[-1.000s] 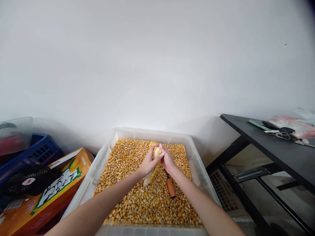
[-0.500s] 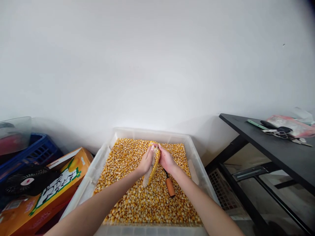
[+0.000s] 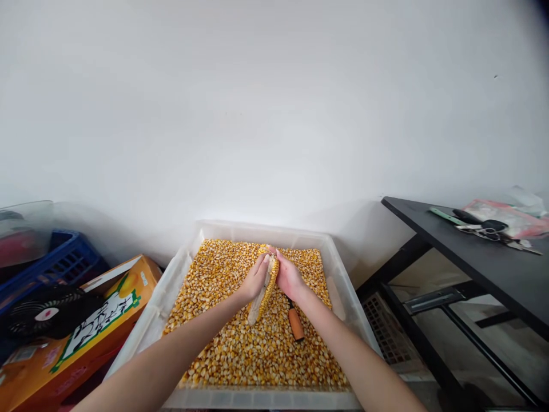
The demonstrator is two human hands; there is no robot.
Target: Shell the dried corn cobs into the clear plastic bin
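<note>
Both arms stretched out over the bin (image 3: pixel 343 297) of kernels, left hand (image 3: pixel 254 280) and right hand (image 3: pixel 290 278) fingers wrapped around a corn cob (image 3: pixel 265 289)

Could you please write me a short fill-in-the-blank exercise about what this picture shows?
1. Both hands hold a corn ____ over the clear tub.
2. The tub is filled with loose yellow ____.
3. A tool with an ____ handle lies on them by the right hand.
4. The scissors lie on the ____ table.
Missing: cob; kernels; orange; black
</note>
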